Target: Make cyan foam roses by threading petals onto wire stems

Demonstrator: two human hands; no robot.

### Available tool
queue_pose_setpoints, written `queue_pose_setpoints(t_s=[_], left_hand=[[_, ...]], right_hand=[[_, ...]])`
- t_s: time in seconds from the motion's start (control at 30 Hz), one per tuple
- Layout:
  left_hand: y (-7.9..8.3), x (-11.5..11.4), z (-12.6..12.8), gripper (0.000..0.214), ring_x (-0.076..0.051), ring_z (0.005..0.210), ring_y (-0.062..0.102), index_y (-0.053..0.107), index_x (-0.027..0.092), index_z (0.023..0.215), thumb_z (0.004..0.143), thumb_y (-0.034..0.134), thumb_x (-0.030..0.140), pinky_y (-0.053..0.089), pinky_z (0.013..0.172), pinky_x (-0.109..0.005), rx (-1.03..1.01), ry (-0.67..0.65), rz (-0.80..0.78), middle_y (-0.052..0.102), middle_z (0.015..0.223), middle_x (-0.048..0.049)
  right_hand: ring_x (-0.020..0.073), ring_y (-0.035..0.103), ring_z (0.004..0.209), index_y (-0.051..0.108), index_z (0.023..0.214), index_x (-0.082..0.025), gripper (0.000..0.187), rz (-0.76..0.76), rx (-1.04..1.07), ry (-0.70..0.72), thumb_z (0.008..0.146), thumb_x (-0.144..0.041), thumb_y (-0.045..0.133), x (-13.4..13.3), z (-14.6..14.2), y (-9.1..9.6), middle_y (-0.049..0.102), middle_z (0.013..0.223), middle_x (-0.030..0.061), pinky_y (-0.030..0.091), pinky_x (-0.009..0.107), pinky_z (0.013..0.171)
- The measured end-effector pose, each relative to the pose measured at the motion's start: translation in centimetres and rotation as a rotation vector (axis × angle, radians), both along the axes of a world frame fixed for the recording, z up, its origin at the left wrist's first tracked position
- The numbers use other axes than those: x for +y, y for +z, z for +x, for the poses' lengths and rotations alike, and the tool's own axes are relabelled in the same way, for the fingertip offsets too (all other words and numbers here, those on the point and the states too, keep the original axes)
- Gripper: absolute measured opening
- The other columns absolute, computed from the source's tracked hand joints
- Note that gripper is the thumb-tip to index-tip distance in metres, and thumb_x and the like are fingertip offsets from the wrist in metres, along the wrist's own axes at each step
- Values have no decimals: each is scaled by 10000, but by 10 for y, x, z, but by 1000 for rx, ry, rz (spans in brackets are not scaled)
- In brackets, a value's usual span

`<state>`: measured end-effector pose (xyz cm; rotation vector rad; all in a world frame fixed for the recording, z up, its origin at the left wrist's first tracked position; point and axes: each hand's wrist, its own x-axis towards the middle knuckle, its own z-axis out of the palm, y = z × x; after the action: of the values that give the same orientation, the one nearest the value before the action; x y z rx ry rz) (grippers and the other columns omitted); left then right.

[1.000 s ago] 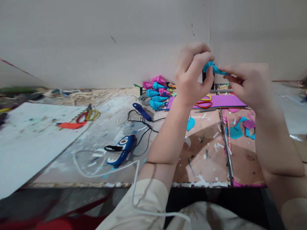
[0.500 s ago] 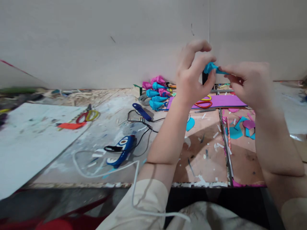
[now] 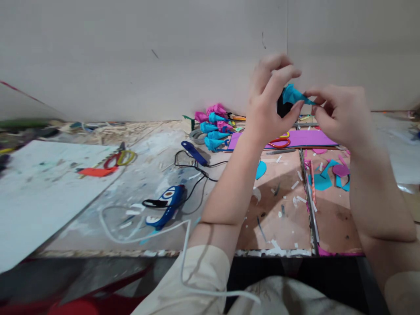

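Observation:
A crumpled blue paper flower [image 3: 292, 94], cone-shaped with a ruffled wide end, is held up above the back of the table. My right hand [image 3: 341, 111] pinches its narrow tip between thumb and fingers. Around the ruffled end, my left hand [image 3: 271, 98] has its fingers raised and parted; its thumb lies close under the flower, and I cannot tell whether it touches. Similar blue flowers [image 3: 215, 143] and pink flowers [image 3: 215, 109] lie in a bunch left of my left hand. Blue paper scraps [image 3: 321, 180] are on the table below my right hand.
Behind my forearms lies a purple sheet [image 3: 308, 138] with red-and-yellow scissors [image 3: 280, 141] on it. To the left are a blue glue gun-like device [image 3: 167, 208] with cords, a white board [image 3: 52, 192] and another pair of scissors [image 3: 121, 158]. A wall stands behind.
My left hand has shifted slightly right and its fingers have spread away from the flower. More of the blue flower now shows, its narrow tip still in my right hand.

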<state>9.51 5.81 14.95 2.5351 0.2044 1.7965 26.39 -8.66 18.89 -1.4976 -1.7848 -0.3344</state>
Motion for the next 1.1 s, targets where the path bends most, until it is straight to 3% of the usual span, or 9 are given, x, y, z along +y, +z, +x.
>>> queue_pose_setpoints(t_s=[0.13, 0.33, 0.53, 0.67, 0.77, 0.93, 1.1], left_hand=[[-2, 1, 1, 430, -376, 1497, 587, 545, 380, 1435, 1044, 560, 558, 486, 1262, -604, 18, -27, 0, 636, 1505, -154], [-5, 7, -1, 411, -348, 1513, 570, 549, 396, 1457, 1061, 532, 506, 511, 1246, -599, -1, 10, 25, 660, 1478, -135], [1, 0, -3, 257, -397, 1507, 578, 696, 359, 1224, 992, 680, 469, 529, 1200, -643, 114, 2, 12, 660, 1492, -155], [5, -3, -4, 295, -391, 1512, 578, 688, 353, 1237, 961, 738, 445, 540, 1200, -632, 176, -16, 22, 668, 1480, -148], [6, -4, -2, 344, -356, 1412, 651, 668, 345, 1288, 957, 737, 407, 580, 1169, -587, 212, -33, 64, 722, 1389, -129], [4, -6, -2, 239, -296, 1143, 749, 678, 317, 1210, 971, 669, 307, 646, 1022, -510, 230, -40, 88, 786, 1149, -94], [7, -8, -9, 248, -274, 1066, 762, 674, 315, 1150, 924, 662, 214, 653, 946, -469, 239, -80, 63, 776, 1101, -72]], right_hand=[[252, 726, 678, 840, 1168, -313, 378, -16, 6, 12, 874, -198, 631, -1, -1, 1, 825, 828, 25, 582, 420, 714], [268, 763, 761, 817, 1129, -354, 230, -43, -5, 4, 981, -331, 642, -1, 0, 2, 839, 841, 18, 578, 421, 735], [278, 747, 717, 824, 1106, -349, 256, -38, -10, -15, 964, -300, 617, 0, 1, 1, 823, 825, 25, 553, 431, 693], [247, 666, 627, 836, 1081, -325, 308, -27, -34, -21, 889, -216, 621, 1, 5, 1, 780, 754, 18, 511, 415, 662], [226, 630, 618, 826, 1033, -310, 283, -74, -66, 10, 871, -197, 623, 0, 7, 3, 741, 701, 4, 488, 391, 653], [219, 642, 646, 817, 1000, -298, 190, -110, -51, 41, 910, -254, 656, -1, 8, 4, 724, 671, 3, 492, 378, 670], [250, 689, 663, 832, 993, -327, 190, -124, -43, 40, 933, -294, 655, -1, 7, 3, 747, 684, 7, 520, 412, 688]])
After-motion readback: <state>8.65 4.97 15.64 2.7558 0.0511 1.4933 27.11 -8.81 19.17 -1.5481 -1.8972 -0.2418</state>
